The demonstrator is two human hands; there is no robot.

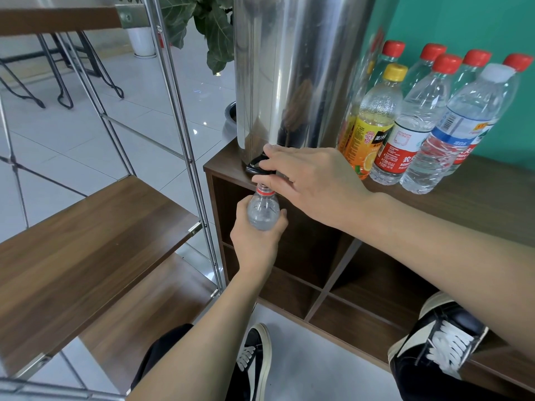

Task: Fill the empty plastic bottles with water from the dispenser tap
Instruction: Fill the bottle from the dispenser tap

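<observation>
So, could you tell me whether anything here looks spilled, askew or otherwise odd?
No spill shows. One oddity: the orange juice bottle with a yellow cap stands among the clear water bottles beside the dispenser.

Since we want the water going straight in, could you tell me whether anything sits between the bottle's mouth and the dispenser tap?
Nothing visible does. The left hand holds the bottle uncapped directly under the tap, which the right hand is working.

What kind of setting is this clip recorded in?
Probably an office break or pantry corner: a steel water dispenser stands on a wooden cubby cabinet with capped bottles beside it, on a tiled floor with a potted plant behind.
</observation>
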